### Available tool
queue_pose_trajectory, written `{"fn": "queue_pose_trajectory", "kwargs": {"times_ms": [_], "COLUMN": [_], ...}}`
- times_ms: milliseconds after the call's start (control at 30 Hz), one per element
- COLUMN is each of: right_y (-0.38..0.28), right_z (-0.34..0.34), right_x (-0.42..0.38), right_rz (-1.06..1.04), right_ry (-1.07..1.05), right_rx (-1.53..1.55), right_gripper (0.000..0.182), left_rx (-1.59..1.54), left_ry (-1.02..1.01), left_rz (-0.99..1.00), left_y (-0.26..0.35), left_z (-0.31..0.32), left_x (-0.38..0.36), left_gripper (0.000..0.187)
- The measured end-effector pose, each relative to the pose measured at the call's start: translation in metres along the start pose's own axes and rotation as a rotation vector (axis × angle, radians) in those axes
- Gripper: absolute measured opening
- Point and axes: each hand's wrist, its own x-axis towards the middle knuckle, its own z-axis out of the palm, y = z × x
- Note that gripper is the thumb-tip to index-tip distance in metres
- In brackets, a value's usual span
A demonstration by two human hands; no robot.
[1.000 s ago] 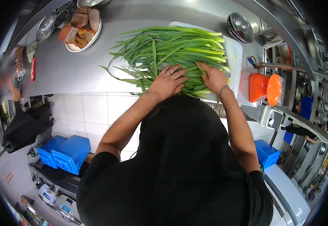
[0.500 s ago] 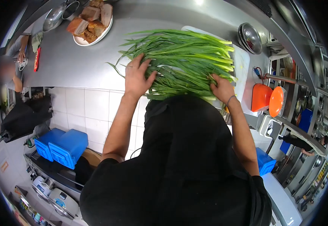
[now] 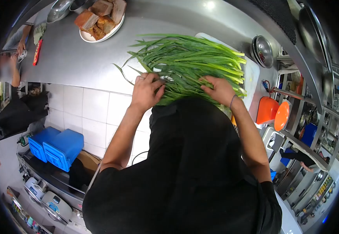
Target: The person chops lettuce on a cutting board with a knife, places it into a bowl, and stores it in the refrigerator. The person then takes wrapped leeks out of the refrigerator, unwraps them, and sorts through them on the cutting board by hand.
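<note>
A wide heap of long green scallion-like stalks [image 3: 200, 58] lies across a white cutting board [image 3: 252, 74] at the counter's front edge. Their pale cut ends point right and the leafy tips left. My left hand [image 3: 148, 93] is curled over the leafy end near the counter edge, thumb and fingers closing on some leaves. At the nearer side of the heap, my right hand [image 3: 219, 90] pinches a few green leaves between thumb and fingers. Both hands rest low against the heap, and some fingertips are hidden among the leaves.
A white plate [image 3: 116, 29] of large cooked meat pieces [image 3: 101, 19] stands at the back left. Stacked metal bowls [image 3: 263, 51] and an orange container [image 3: 267, 109] are on the right. Another person's hand [image 3: 21, 47] shows at far left, near a red packet [image 3: 37, 52].
My right hand has moved left and inward along the stalks, pulling leaves with it. The fingers of my left hand have gone from spread to curled, and it sits nearer the edge.
</note>
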Motion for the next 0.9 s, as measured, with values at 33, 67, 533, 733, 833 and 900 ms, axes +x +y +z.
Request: {"fn": "queue_pose_trajectory", "kwargs": {"times_ms": [33,67,533,733,833,900], "right_y": [0.000,0.000,-0.027,-0.054,-0.052,-0.052], "right_z": [0.006,0.010,0.014,0.031,0.035,0.035], "right_x": [-0.001,-0.003,0.017,0.045,0.049,0.048], "right_rz": [-0.059,-0.042,0.094,0.128,0.167,0.157], "right_ry": [-0.023,-0.042,0.081,0.048,0.029,0.052], "right_rx": [0.017,0.018,0.091,0.009,0.007,0.044], "right_gripper": [0.033,0.034,0.033,0.033,0.033,0.031], "left_rx": [-0.009,0.038,-0.024,0.047,0.055,0.010], "left_ry": [-0.005,0.095,0.323,0.165,0.122,0.146], "left_rz": [-0.041,-0.027,-0.181,-0.140,-0.189,-0.184], "left_y": [0.000,-0.001,0.006,0.020,0.019,0.019], "left_z": [-0.001,-0.003,0.001,0.036,0.041,0.038], "left_x": [-0.007,-0.013,-0.006,0.029,0.032,0.031], "left_gripper": [0.019,0.014,0.013,0.014,0.012,0.012]}}
